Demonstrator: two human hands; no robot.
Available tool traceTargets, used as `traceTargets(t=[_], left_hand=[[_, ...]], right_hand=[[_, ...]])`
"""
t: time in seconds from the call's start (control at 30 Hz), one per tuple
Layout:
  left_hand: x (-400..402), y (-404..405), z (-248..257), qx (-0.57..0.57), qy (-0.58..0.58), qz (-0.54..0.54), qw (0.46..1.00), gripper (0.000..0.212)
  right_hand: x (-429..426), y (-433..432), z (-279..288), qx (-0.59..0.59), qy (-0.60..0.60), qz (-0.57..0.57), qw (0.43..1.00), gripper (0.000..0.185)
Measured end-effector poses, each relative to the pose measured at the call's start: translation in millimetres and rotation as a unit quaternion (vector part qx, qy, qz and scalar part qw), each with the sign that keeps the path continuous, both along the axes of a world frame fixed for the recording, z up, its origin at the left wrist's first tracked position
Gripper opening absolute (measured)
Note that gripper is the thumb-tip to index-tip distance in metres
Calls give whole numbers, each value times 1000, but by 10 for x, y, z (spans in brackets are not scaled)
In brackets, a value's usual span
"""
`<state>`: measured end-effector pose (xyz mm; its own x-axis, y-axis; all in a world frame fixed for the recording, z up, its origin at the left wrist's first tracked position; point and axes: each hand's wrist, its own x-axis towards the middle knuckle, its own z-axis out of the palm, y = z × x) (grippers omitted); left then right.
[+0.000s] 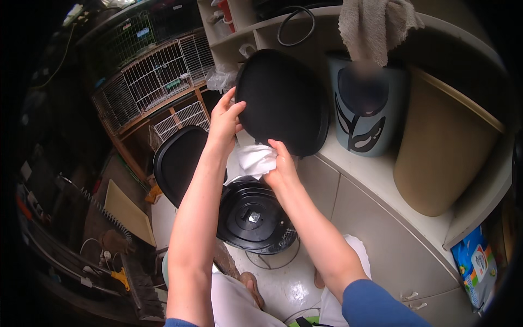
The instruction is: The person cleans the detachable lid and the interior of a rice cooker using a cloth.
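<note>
My left hand (224, 122) grips the left edge of a black plastic panel with a raised rim (282, 102), thumb on its flat face. The panel is held up, tilted, in front of me. Pinched in my right hand (282, 165) is a crumpled white cloth or tissue (257, 160), just by the panel's lower edge; whether it touches the panel, I cannot tell. Below both hands sits a round black plastic piece (257, 216) with ridged rings and a small pale square in its centre. A second black rimmed panel (179, 163) stands to the left, partly behind my left forearm.
Along the right, a white ledge (347, 167) carries a pale blue bin with a leaf print (361, 131) and a tan bin (441, 147). A grey towel (372, 28) hangs above. Wire cages (157, 77) line the far left. A broom (139, 282) is at lower left.
</note>
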<state>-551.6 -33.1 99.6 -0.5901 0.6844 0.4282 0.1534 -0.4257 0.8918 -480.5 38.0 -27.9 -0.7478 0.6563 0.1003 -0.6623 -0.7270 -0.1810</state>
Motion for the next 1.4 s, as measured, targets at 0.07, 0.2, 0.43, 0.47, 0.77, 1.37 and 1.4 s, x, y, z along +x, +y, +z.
traceTargets(t=[0.07,0.2,0.43,0.47,0.77,1.37,1.4], left_hand=[[-107,131,7,-2,9,-12,1000,55],[-232,499,11,9,4,-61,998,54],[-251,558,-80,-48,-2,-4,999,65],[-291,500,-121,-55,16,8,998,64],[-335,-396,-705,-17,97,86,991,47],[-552,-2166,-2494,119,-99,498,853,53],[-581,-2134,-2606,102,-118,494,856,54]], right_hand=[[-60,16,121,-28,-12,5,1000,15],[-229,380,216,-53,11,-12,998,13],[-496,747,308,-54,30,9,998,23],[-516,792,315,-45,29,7,999,24],[-667,1207,457,-47,60,-47,996,34],[-683,1294,288,43,-38,-59,997,39],[-617,1301,238,77,-38,-35,996,33]])
